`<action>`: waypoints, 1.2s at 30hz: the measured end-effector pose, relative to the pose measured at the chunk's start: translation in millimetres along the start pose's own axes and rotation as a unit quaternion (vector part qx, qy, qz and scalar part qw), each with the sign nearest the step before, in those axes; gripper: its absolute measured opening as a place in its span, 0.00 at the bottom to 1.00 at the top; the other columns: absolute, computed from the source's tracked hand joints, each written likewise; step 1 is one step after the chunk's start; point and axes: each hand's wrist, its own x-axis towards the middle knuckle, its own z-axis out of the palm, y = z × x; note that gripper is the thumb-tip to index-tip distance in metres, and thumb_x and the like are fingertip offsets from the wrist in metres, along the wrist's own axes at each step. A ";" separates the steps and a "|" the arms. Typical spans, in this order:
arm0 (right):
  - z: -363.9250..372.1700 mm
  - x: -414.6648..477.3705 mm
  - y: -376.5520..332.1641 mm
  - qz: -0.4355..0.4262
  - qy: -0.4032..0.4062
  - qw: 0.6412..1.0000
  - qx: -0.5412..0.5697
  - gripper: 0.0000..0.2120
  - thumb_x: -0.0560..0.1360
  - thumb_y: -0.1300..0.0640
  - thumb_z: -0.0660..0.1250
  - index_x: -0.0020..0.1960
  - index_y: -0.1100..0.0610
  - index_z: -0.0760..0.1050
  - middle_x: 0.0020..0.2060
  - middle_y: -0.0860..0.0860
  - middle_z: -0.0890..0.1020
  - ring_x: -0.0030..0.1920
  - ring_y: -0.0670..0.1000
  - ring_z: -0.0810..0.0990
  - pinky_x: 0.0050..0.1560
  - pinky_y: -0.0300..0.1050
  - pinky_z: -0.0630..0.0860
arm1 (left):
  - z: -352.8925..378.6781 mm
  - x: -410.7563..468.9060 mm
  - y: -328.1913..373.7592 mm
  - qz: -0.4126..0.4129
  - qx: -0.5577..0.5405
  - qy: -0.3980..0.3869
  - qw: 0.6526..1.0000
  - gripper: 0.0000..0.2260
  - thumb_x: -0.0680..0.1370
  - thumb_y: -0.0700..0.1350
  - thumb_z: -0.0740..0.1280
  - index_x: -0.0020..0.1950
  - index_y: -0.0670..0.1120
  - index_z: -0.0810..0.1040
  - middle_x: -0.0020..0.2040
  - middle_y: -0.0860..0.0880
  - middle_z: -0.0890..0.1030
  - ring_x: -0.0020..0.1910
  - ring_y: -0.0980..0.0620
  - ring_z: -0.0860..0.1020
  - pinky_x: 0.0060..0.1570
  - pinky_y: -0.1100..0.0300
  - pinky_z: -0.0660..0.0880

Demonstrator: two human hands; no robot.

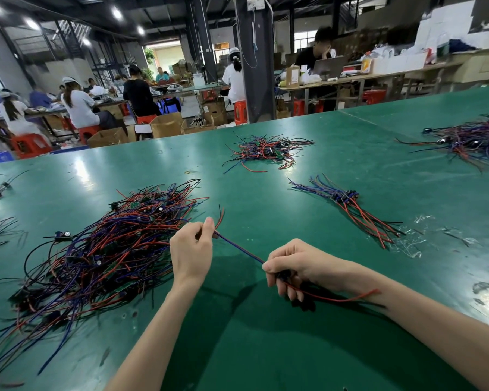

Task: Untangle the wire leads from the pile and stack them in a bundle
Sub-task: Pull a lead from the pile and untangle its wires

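A single wire lead (239, 247) is held taut, pinched by the left hand (191, 249) beside the tangled pile (105, 249) and gripped in the curled right hand (297, 268), while the sorted bundle (347, 200) lies well apart on the green table (350, 153). Should its tails be snagged in the pile, neighbouring leads could be dragged out. No legible writing is seen.

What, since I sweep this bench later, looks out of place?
Crumpled clear plastic scraps lie loose on the green table, right of the sorted bundle by its red ends. The tangled pile is simply unsorted work.
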 end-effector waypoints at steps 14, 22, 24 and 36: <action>-2.5 1.3 0.2 -0.006 0.014 1.000 -0.008 0.12 0.76 0.62 0.61 0.35 0.59 0.77 0.25 0.54 0.76 0.20 0.47 0.73 0.21 0.36 0.69 | 4.5 -0.2 1.3 -0.149 -0.236 -0.023 0.960 0.18 0.79 0.48 0.66 0.29 0.49 0.83 0.32 0.44 0.71 0.31 0.53 0.65 0.32 0.59 0.64; -6.1 5.2 3.6 -0.029 -0.004 0.999 0.044 0.09 0.76 0.59 0.64 0.39 0.58 0.79 0.29 0.54 0.78 0.25 0.47 0.75 0.25 0.37 0.72 | 3.0 0.0 2.7 -0.153 -0.235 0.000 0.960 0.17 0.79 0.50 0.65 0.32 0.47 0.81 0.28 0.47 0.67 0.26 0.55 0.64 0.29 0.61 0.63; -10.8 4.9 0.5 -0.032 -0.041 0.994 0.095 0.06 0.73 0.60 0.65 0.46 0.59 0.79 0.34 0.54 0.79 0.30 0.49 0.77 0.31 0.38 0.75 | 2.0 0.6 1.1 -0.174 -0.260 0.018 0.950 0.16 0.79 0.50 0.65 0.33 0.46 0.80 0.29 0.47 0.65 0.24 0.57 0.62 0.28 0.61 0.61; -15.3 12.1 0.1 -0.088 0.099 0.963 0.233 0.10 0.74 0.73 0.62 0.52 0.64 0.76 0.36 0.54 0.77 0.36 0.51 0.82 0.41 0.42 0.82 | 18.5 -17.3 20.6 -0.202 -0.286 -0.114 0.930 0.07 0.77 0.46 0.68 0.42 0.44 0.75 0.37 0.51 0.80 0.24 0.62 0.68 0.22 0.68 0.66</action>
